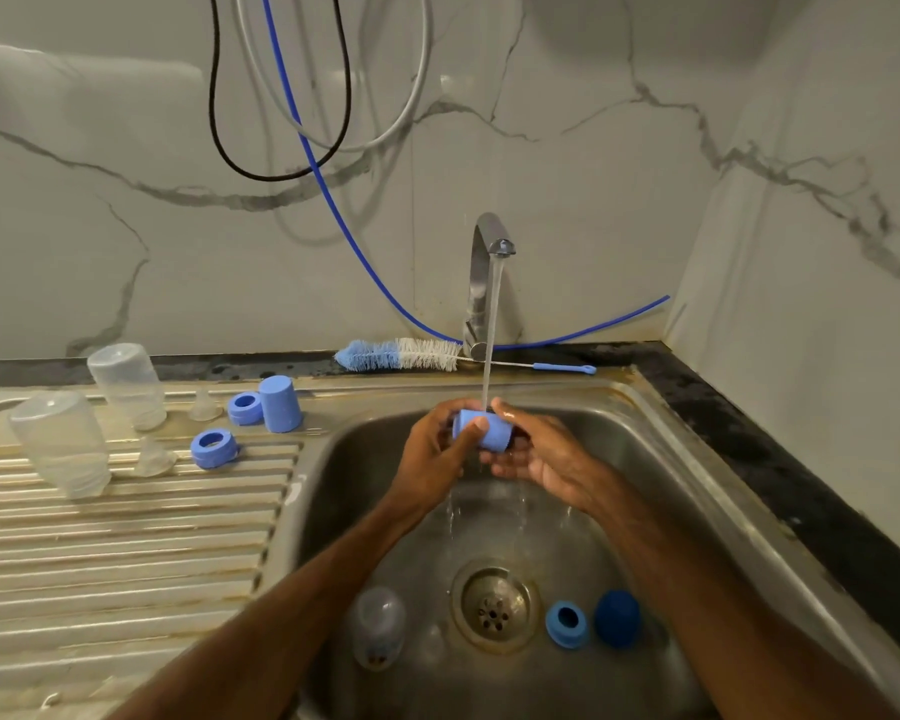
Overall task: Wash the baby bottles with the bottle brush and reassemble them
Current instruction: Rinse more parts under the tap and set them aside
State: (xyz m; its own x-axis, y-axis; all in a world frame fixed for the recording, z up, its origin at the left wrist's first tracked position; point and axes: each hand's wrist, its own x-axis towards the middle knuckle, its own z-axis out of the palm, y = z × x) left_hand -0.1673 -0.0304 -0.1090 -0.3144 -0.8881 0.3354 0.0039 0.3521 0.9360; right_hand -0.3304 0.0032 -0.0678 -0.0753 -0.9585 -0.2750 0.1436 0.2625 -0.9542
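Note:
Under the running tap (pixel 494 252) I hold a light blue bottle cap (pixel 484 432) on its side. My left hand (pixel 437 454) grips its left end with thumb and fingers curled round it. My right hand (pixel 536 449) cups it from the right and below, thumb on top. The bottle brush (pixel 401 354) lies on the ledge behind the sink. Two clear bottles (pixel 126 384) (pixel 63 441) stand upside down on the drainboard, with two clear teats (pixel 205 405) (pixel 153 457), two blue rings (pixel 245 407) (pixel 214 448) and another blue cap (pixel 280 403).
In the sink basin (pixel 697 485) lie a clear bottle (pixel 378 626), a blue ring (pixel 567 623) and a dark blue cap (pixel 617 618) around the drain (pixel 493 605). A blue hose (pixel 333 210) and cables hang on the marble wall. The black counter runs along the right.

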